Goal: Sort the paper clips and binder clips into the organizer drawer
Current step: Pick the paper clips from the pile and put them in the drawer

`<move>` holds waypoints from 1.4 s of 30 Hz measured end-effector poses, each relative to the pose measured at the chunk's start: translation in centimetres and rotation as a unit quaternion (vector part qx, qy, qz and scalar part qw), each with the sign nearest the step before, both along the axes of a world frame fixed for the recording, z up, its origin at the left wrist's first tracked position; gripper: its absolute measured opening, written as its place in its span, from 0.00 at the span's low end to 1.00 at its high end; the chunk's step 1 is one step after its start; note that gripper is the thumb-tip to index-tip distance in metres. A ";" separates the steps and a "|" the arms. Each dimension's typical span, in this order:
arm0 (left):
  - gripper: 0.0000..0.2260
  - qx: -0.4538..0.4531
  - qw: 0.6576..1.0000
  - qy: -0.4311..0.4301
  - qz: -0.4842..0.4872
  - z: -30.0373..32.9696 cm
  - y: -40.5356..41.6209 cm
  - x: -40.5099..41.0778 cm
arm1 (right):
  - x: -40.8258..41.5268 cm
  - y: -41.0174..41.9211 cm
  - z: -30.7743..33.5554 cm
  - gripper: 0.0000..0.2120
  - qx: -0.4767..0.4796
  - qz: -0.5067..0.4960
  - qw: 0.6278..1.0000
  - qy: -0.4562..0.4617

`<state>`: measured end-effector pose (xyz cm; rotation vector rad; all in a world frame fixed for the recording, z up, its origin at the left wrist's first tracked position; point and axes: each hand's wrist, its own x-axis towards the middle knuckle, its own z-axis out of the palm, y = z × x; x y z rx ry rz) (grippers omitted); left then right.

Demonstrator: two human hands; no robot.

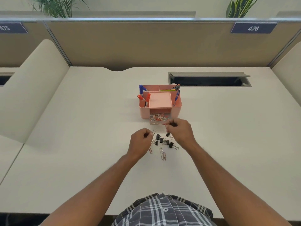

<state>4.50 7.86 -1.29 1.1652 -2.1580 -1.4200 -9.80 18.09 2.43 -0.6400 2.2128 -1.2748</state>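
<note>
- Beige cubicle panels close off the far side of a pale desk [81, 119], which carries everything in play near its middle.
- Toward the back of that cluster sits a pink organizer [160, 101] with pens and pencils standing in its upper compartments; its clear drawer [158, 119] is pulled out at the front and already holds a tangle of paper clips.
- Over the drawer's near right corner, the person's right hand [180, 130] has its fingers curled in, apparently pinching something small and dark; what it is cannot be made out.
- Just left of the loose pile, the left hand [141, 141] is curled, pinching a silver paper clip [154, 132] at its fingertips.
- Between the hands lie several black binder clips [162, 140]: light, rigid and springy. They are probably best taken by the black body or the wire handles, which may snag on each other.
- Nearest the person lie a few loose paper clips [162, 154], thin, flat and slippery, which likely need a fingertip pinch at an edge.
</note>
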 end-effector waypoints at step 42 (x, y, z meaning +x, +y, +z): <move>0.10 -0.235 0.932 -0.241 -0.135 -4.5 2.9 2.2 | 5.8 3.6 -7.0 0.09 0.245 0.180 0.937 0.170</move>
